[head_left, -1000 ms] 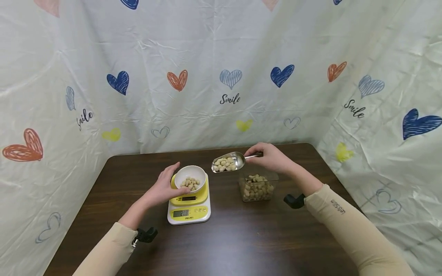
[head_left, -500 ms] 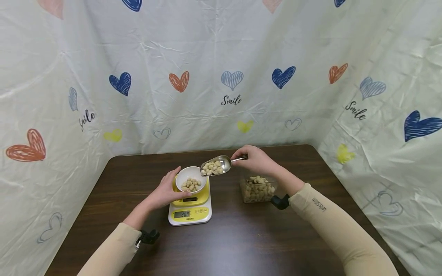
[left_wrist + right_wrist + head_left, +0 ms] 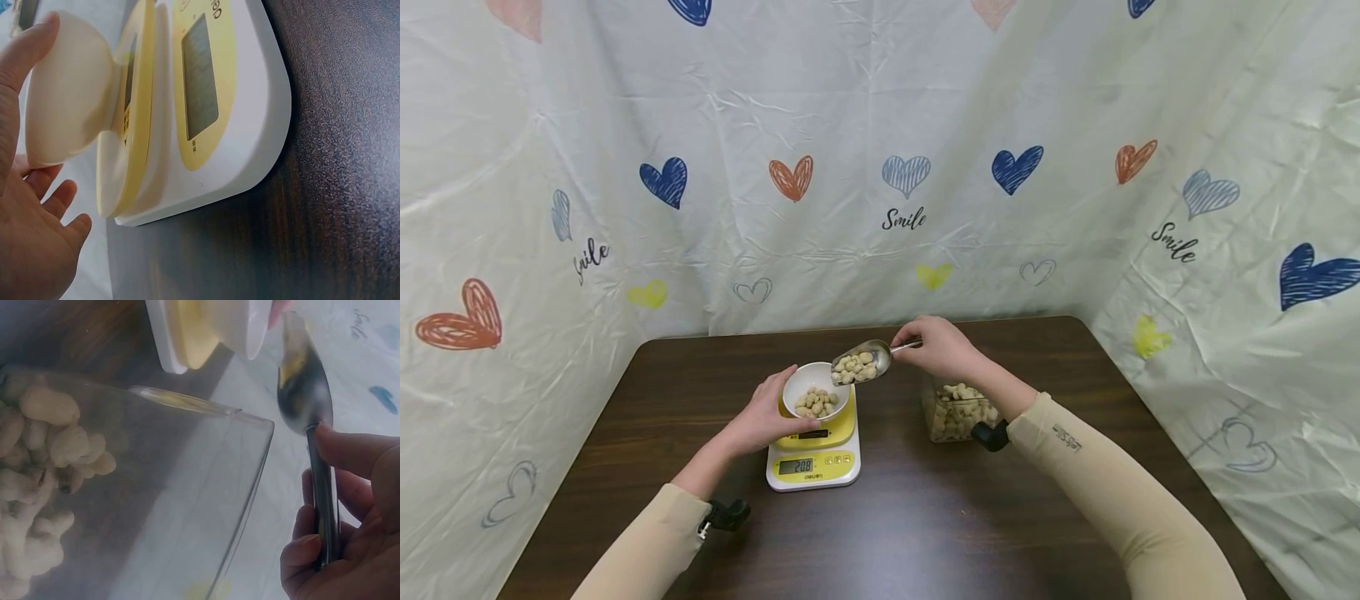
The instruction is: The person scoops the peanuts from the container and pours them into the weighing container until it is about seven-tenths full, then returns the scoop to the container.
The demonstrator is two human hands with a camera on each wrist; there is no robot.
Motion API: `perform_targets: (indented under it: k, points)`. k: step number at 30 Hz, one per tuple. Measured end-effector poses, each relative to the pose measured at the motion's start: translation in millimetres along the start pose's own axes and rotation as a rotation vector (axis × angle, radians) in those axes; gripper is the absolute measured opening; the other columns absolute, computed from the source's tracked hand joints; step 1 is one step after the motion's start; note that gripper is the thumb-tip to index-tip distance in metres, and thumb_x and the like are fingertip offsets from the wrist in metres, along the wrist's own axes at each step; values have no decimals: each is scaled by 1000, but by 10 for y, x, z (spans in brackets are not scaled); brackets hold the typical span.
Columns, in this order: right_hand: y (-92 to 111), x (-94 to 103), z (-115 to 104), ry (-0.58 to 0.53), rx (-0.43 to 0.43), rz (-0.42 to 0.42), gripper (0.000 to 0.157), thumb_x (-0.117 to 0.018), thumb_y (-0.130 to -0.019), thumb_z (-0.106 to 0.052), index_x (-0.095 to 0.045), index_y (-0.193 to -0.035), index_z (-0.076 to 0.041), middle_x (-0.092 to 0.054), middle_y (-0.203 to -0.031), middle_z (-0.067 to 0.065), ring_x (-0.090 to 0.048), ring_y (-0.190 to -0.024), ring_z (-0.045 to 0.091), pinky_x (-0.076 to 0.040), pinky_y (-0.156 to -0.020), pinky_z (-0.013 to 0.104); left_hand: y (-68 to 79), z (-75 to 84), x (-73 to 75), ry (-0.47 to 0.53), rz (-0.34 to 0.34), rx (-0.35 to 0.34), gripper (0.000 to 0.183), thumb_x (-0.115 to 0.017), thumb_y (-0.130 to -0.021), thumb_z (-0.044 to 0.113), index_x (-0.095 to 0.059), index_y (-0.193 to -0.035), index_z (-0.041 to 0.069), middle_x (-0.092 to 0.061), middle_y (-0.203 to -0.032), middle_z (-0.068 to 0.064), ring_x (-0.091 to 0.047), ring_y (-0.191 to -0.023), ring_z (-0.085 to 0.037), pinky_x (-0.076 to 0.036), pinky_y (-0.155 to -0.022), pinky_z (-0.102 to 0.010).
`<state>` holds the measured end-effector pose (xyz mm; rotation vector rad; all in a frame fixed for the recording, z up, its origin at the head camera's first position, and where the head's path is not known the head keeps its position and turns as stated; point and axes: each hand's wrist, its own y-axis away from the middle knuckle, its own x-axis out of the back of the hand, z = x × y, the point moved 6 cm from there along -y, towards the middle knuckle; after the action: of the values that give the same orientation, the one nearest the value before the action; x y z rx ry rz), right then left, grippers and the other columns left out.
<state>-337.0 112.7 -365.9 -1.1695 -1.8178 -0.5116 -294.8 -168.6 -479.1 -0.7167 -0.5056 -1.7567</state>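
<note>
A white bowl (image 3: 800, 381) with several peanuts (image 3: 816, 403) in it stands on the yellow-and-white kitchen scale (image 3: 814, 468), whose display reads about 208. My left hand (image 3: 766, 419) holds the bowl from its left side; the left wrist view has the thumb at the rim and fingers around the far side. Pinched by its handle in my right hand (image 3: 938, 346) is a metal scoop (image 3: 882, 353) loaded with peanuts. Its lip overlaps the bowl's right rim in the head view. The right wrist view shows thumb and fingers curled round the scoop's handle (image 3: 323, 500).
Below my right forearm stands a clear plastic box (image 3: 187, 462) holding many peanuts (image 3: 47, 487), partly hidden by the arm in the head view. All stand on a dark wooden table (image 3: 880, 533). A white curtain (image 3: 835, 275) printed with hearts hangs behind and at both sides.
My right hand has carried the loaded scoop leftward from near the box to the bowl's right rim, tilting it slightly. My left hand stays at the bowl; the display looks the same.
</note>
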Motion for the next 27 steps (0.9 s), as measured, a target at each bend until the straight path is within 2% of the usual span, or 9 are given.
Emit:
perform_targets:
  k: [8, 14, 27]
  points:
    - [-57, 16, -123, 117, 34, 16, 12, -67, -86, -30, -71, -96, -25, -59, -93, -9, -50, -90, 13, -42, -75, 32, -2, -4, 3, -6, 0, 2, 113, -74, -61, 66, -20, -148, 19, -26, -144, -8, -21, -131, -28, -28, -98, -55]
    - [-102, 24, -175, 185, 64, 45, 11, -68, -85, -29, -72, -95, -26, -61, -96, -9, -50, -95, 16, -40, -79, 34, -7, -7, 0, -12, 3, -4, 113, -73, -60, 68, -20, -148, 20, -27, -144, -8, -21, -132, -28, -27, -99, -54]
    - [-92, 77, -209, 180, 75, 71, 13, -70, -84, -27, -72, -96, -24, -60, -98, -8, -49, -96, 16, -40, -79, 33, -9, 3, 6, -7, 11, -10, 111, -74, -61, 65, -21, -148, 20, -29, -142, -7, -23, -130, -27, -28, -99, -53]
